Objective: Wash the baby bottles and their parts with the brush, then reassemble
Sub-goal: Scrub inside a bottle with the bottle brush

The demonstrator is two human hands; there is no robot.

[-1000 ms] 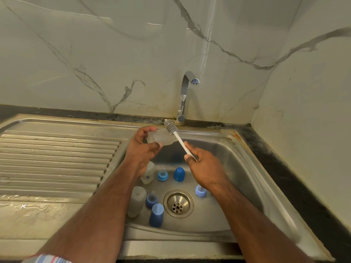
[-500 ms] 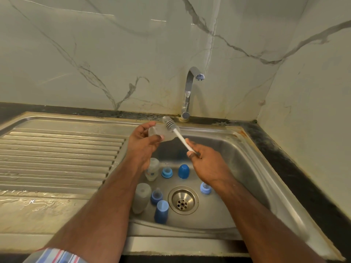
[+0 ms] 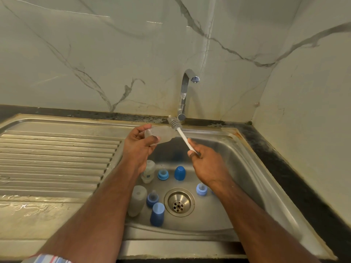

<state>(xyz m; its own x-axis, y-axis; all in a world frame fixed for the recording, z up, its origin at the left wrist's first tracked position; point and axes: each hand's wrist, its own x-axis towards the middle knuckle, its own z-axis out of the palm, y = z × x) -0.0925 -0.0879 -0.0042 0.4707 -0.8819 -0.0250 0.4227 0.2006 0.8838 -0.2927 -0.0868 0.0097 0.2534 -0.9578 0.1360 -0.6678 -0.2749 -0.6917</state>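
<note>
Above the sink basin [image 3: 245, 168], both hands work at mid-height. Left hand [image 3: 137, 147]: grip closed around a clear bottle [image 3: 161, 134], held on its side, thumb on the near face, fingers curled over the far face. The end pointing right meets the brush [image 3: 180, 133].

Right hand [image 3: 207, 160]: grip closed around the near end of the brush's white handle, pinched between thumb and fingers. Handle slants up and to the far left. Grey ribbed head sits at the bottle's right end, just in front of the tap [image 3: 185, 92] base; whether the head is inside the bottle opening or only against it cannot be told.

No water visible running from the tap spout.

Basin floor, items standing around the drain [image 3: 179, 202]:
- clear bottle with a printed label [image 3: 149, 171], far left, partly hidden by the left wrist.
- blue ring [image 3: 163, 174], just right of it.
- dark blue cap [image 3: 179, 173], right of the ring, dome up.
- frosted bottle [image 3: 136, 200], near left, upright.
- blue ring with teat [image 3: 152, 198], between the frosted bottle and the drain.
- blue cap [image 3: 157, 214], nearest item, just near of that ring.
- light blue ring with teat [image 3: 201, 189], right of the drain, beside the right wrist.

Left of the basin: ribbed steel drainboard [image 3: 57, 158], wet streaks on its near flat part. Marble-pattern wall [image 3: 95, 54] behind and to the right. Striped sleeve [image 3: 47, 259] at the near left edge.
</note>
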